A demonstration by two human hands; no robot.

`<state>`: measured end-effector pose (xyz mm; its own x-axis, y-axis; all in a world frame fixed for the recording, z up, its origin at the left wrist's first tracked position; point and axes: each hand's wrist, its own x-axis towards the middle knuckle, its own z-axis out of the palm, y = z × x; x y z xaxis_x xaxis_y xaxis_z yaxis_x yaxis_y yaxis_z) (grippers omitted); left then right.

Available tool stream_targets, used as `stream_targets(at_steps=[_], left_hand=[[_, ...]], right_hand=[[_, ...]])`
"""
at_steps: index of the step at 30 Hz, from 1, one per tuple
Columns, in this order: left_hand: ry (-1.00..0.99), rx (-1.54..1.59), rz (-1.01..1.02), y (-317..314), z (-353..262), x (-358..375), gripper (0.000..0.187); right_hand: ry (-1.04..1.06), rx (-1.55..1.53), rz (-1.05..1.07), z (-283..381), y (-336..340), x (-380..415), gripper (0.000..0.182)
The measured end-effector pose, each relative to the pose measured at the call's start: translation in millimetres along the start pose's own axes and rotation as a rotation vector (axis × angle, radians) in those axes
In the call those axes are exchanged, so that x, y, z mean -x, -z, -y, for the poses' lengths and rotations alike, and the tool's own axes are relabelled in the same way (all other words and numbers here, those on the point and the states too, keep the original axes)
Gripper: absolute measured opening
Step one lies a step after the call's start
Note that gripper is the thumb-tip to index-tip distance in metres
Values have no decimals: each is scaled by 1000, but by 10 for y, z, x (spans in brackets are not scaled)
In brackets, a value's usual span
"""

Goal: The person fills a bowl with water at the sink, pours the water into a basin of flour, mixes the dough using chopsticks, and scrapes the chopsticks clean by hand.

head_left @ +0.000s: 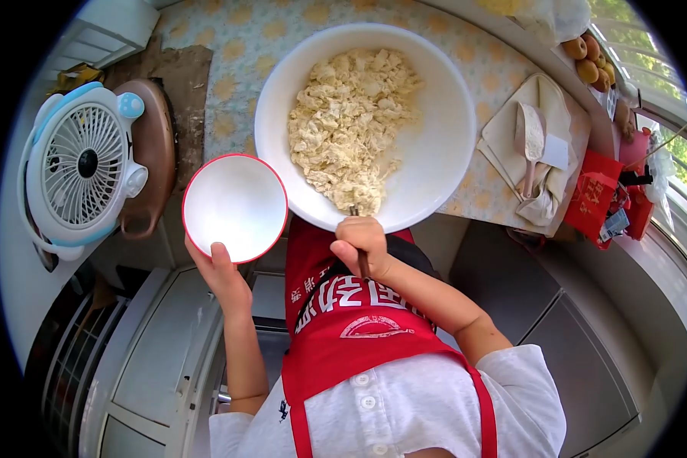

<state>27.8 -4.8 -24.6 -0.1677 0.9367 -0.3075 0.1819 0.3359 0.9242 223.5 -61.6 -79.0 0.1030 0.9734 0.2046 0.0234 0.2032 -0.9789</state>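
My left hand grips a white bowl with a red rim, its thumb over the near edge; the bowl's inside looks bare. To its right stands a large white basin holding a shaggy, crumbly mass of pale dough, heaped toward the left side. At the basin's near rim my right hand is closed in a fist around dark brown chopsticks. Their far ends reach into the dough's near edge, where the tips are hidden.
A white and blue fan stands on the left beside a brown lidded pot. On the right lie a flour scoop on a folded cloth bag, a red box and several fruits. A patterned cloth covers the table.
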Motion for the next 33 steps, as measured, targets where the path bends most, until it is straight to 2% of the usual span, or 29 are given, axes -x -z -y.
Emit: stream_targets(at_steps=[3,6,9,12,14,15,16,17,19,21,22,24,26,29,33], left_hand=[[97,150,-45,-10,-40,-19,65],[131,186,-51,-38,-54,-104,64],[89,125,-13,-48,-82,-185,64],[92,138,-21,-39,-154,-257,63],[110,135,-29,-49,-203,-333,62],[132,139,-22,-54,-222,-382,61],[127,130,-17,-40,-231,-440,61],[161,165,6,-37,-224,-516,60],[203,219,13,-86,-217,-666,57],[217,247,54,-83,-120,-850,60],[228,269,91,-55,-81,-958,63],[226,321,65,-126,-81,-1110,56],[255,328,140,-187,-97,-1295,59],[244,388,195,-373,-1,-1679,57],[395,611,315,-601,366,-2414,44]], right_hand=[[-44,-95,3,40,-67,-91,34],[22,-69,78,55,394,219,28],[35,49,139,52,998,206,26],[72,281,194,-42,1499,-205,28],[73,438,75,-63,1711,-518,30],[-7,446,59,-53,1738,-540,31],[-88,453,36,-46,1723,-549,31],[-3,462,82,-80,1594,-400,29],[-19,293,76,-24,1204,20,26],[39,201,105,64,720,265,34],[-11,177,86,108,499,245,35],[-47,15,11,104,97,-6,32],[-69,-72,28,62,-149,-281,31],[-166,-76,-75,43,-189,-342,31],[-13,-16,-15,51,231,156,28]])
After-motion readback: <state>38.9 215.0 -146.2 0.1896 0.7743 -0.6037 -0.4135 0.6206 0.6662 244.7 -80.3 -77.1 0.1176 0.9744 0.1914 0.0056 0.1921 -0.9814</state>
